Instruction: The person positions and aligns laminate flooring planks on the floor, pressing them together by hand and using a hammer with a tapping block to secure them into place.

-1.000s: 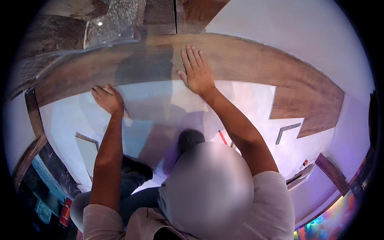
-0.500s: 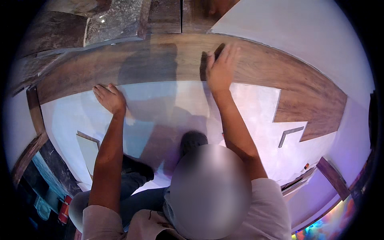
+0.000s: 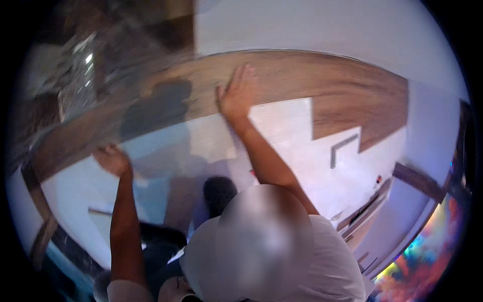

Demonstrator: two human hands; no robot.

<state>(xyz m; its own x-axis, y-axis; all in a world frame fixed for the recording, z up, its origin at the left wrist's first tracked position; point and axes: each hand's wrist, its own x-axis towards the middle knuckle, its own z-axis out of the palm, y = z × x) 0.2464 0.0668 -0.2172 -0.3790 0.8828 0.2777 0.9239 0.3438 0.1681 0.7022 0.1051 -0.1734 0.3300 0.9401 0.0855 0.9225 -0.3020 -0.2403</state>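
The plank (image 3: 282, 80) lies under your flat, open right hand (image 3: 236, 95); your left hand (image 3: 111, 160), blurred, grip unclear, rests at its lower edge.

Light: bright, cool-tinted.
Shadow: dark patch left of the right hand (image 3: 236, 95) fingers.
Blur: motion smear above the left hand (image 3: 111, 160) fingers.
Edges: fisheye-bent.

Room under renovation, probably a home: I see wood-look floor planks (image 3: 322, 85) half-laid over pale underlay (image 3: 282, 131), offcuts (image 3: 344, 146) lying about.

Both hands press flat: right hand (image 3: 237, 94) on the wooden plank (image 3: 302, 85), left hand (image 3: 111, 160) at its lower edge.
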